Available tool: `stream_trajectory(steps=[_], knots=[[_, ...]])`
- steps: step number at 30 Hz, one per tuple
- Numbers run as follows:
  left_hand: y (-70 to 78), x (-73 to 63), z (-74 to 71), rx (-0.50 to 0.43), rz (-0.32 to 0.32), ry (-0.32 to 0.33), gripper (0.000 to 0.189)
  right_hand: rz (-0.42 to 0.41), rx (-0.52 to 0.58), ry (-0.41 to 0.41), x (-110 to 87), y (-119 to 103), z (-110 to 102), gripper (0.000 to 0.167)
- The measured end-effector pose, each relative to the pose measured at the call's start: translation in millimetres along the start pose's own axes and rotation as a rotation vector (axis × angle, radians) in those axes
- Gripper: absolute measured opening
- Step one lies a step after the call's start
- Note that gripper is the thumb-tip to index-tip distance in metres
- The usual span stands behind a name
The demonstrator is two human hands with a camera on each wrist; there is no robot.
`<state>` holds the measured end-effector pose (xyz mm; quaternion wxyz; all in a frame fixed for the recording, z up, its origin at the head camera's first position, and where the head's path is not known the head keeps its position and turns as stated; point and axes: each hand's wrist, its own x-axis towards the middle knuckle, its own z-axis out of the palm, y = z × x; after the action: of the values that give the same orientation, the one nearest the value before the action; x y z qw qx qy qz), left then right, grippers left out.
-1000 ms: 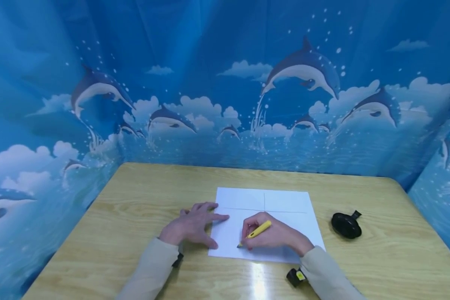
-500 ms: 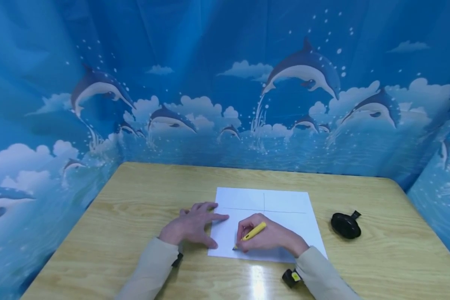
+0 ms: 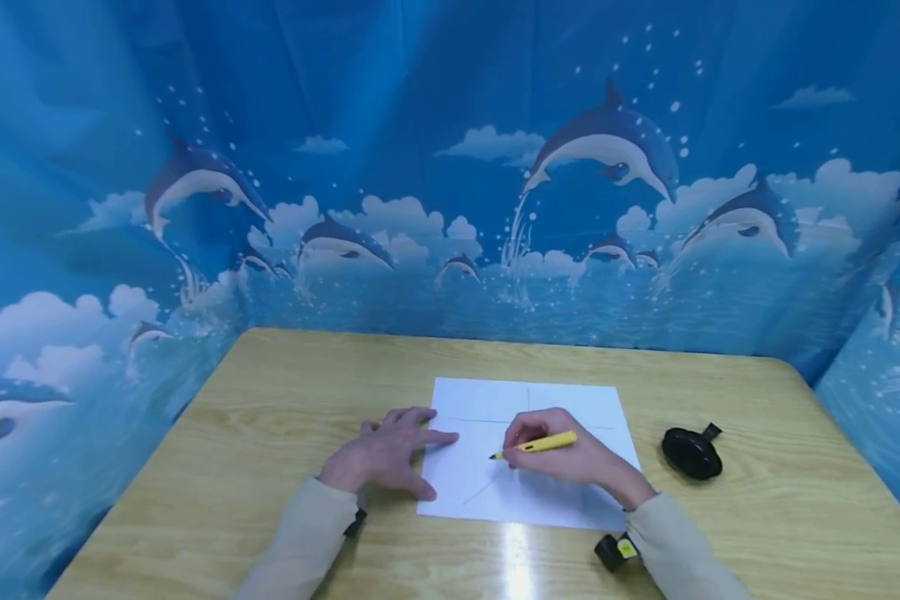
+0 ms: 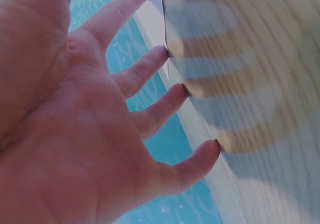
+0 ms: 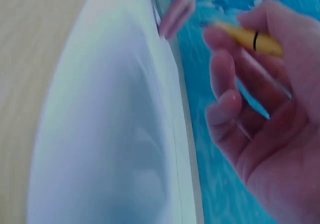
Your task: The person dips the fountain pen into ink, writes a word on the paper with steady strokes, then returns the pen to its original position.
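A white sheet of paper (image 3: pixel 465 400) lies on the wooden table. It carries thin dark lines: one across its upper part, one short upright line above, and a slanted line (image 3: pixel 482 492) lower left. My left hand (image 3: pixel 382 450) is spread at the sheet's left edge, thumb and index fingertip on the paper; the left wrist view shows the other fingertips on the wood. Between thumb and fingers, my right hand (image 3: pixel 562 450) pinches a yellow pen (image 3: pixel 547 442). Its dark tip points left, just above the slanted line in the head view. In the right wrist view, the pen tip shows against the blue backdrop.
Right of the paper sits a small black oval object (image 3: pixel 692 453) with a short tab. Behind the wooden table (image 3: pixel 307 358) hangs a blue curtain (image 3: pixel 420 167) printed with dolphins and clouds. A black wrist device (image 3: pixel 611 552) is by the right sleeve.
My right hand first slid the pen slightly down-left, then moved up and right with it, the pen now lying flatter. The slanted line has come into view. My left hand stays put.
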<state>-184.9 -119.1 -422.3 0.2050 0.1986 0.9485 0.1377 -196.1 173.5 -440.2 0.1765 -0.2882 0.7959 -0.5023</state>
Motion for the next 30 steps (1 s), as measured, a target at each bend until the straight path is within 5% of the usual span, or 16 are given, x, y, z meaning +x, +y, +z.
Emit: stream_trajectory(steps=[5,13,30], knots=[[-0.9,-1.4,1.7,-0.02,0.01,-0.009,0.079,0.114,-0.061,0.192,-13.4,10.3,-17.0,0.016],[-1.8,-0.6,2.4,-0.041,0.013,-0.013,0.078,0.25,-0.056,0.362,-17.3,22.6,-22.6,0.019],[-2.4,1.2,0.9,-0.051,0.014,-0.012,0.078,0.325,-0.125,0.411,-9.6,26.7,-20.4,0.012]])
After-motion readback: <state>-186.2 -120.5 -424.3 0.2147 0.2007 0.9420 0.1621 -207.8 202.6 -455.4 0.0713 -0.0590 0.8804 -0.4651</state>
